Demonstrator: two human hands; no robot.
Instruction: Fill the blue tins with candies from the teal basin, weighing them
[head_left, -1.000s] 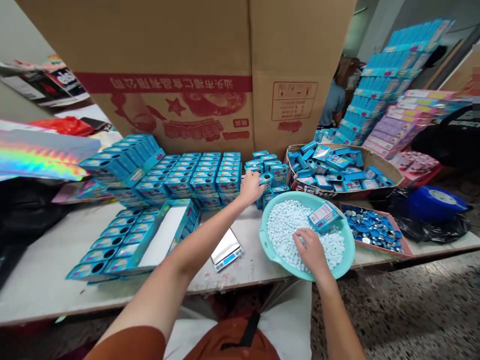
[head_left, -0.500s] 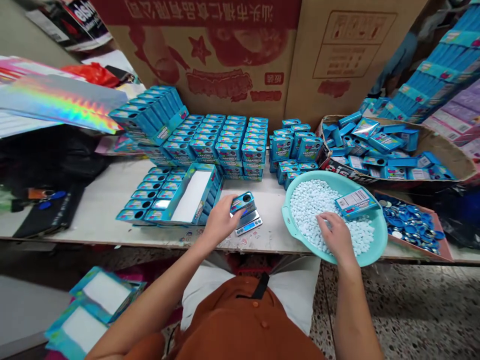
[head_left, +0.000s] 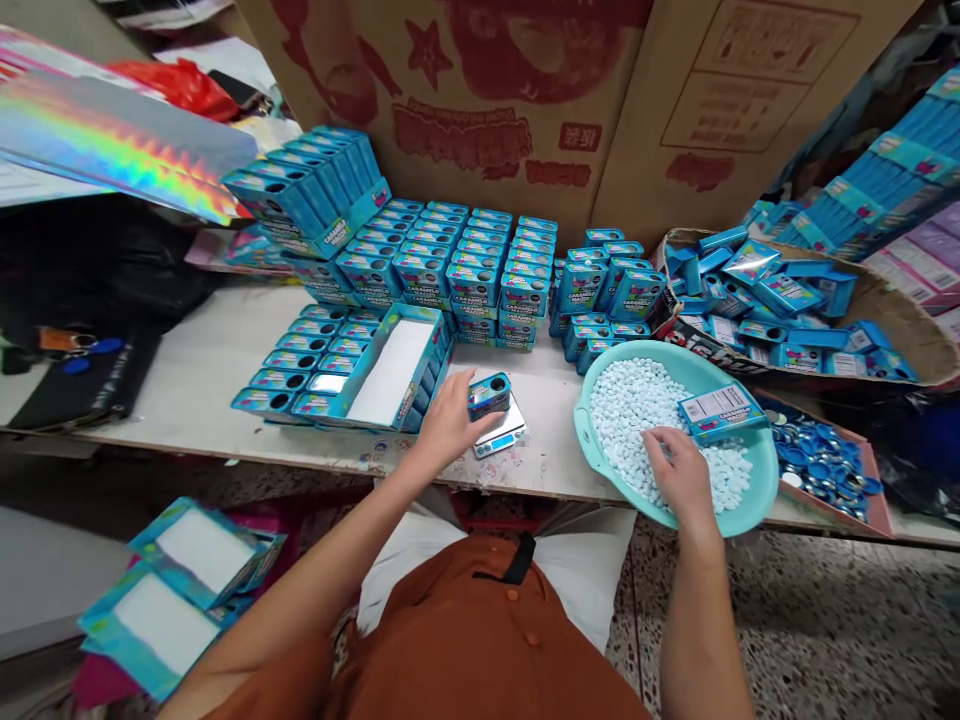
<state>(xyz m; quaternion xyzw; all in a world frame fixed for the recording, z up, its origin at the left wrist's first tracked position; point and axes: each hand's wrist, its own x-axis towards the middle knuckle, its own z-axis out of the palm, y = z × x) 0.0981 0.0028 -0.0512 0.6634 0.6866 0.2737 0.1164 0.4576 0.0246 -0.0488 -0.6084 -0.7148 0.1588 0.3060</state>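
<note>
Left hand [head_left: 445, 427] clamps a blue rectangular cardboard box [head_left: 486, 400], long axis upright, hole [head_left: 498, 383] upward. Right hand [head_left: 684, 475]: grip unclear.

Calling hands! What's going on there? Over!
Left hand gripping box at scale. Right hand at white pieces in basin. Second box in basin, just beyond right hand.

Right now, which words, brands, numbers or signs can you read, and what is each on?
"CARAMELO": on upright blue boxes and the box in the basin; line beneath blurred.
Scale display: digits too small.
Held box: print too small.
Large carton: red characters upside down, unclear.
Open carton: lettering unclear.
Black item at left: lettering blurred.
</note>
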